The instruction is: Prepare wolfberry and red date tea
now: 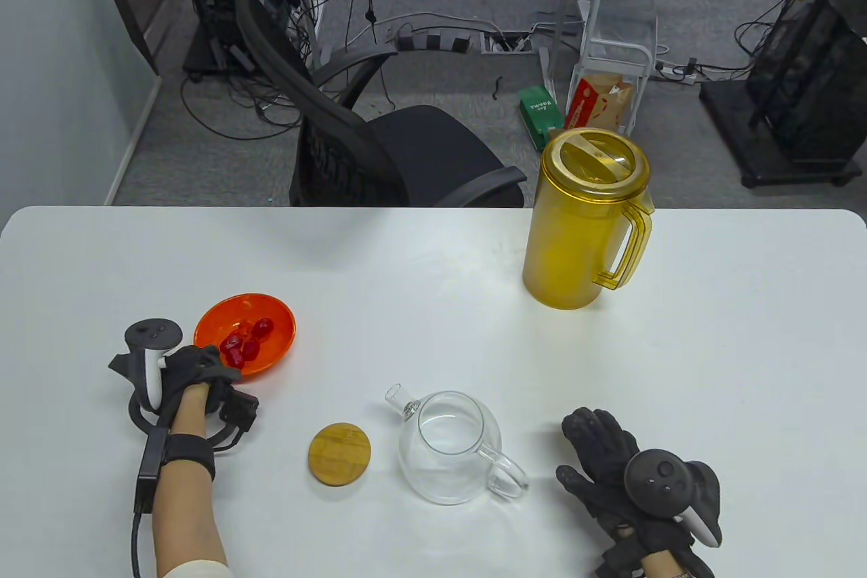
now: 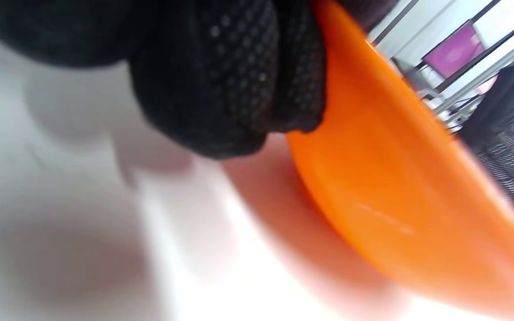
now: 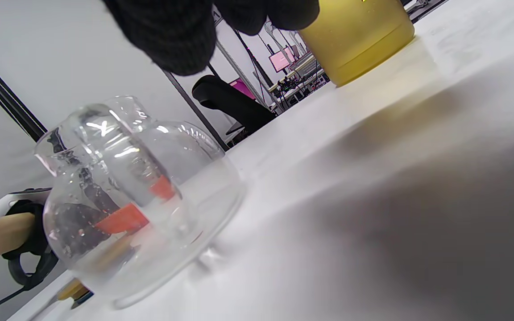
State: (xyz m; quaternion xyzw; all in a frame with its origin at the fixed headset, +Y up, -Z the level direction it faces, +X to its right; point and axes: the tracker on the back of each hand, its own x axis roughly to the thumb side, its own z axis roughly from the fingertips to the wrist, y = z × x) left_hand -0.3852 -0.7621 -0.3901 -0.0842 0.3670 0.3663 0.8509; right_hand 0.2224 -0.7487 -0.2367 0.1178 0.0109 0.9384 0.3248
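Note:
An orange bowl [image 1: 271, 334] with several red dates [image 1: 245, 337] sits at the left of the white table [image 1: 433, 266]. My left hand [image 1: 217, 371] grips the bowl's near rim; in the left wrist view the gloved fingers [image 2: 221, 89] press on the bowl's edge [image 2: 395, 200]. An empty glass teapot [image 1: 450, 449] stands open in the front middle, its round bamboo lid [image 1: 339, 454] lying flat to its left. My right hand [image 1: 599, 452] rests open on the table just right of the teapot's handle, holding nothing. The teapot also shows in the right wrist view [image 3: 141, 200].
A tall yellow lidded pitcher [image 1: 582, 225] stands at the back right of the table, also in the right wrist view [image 3: 355, 35]. A black office chair [image 1: 379, 144] stands beyond the table's far edge.

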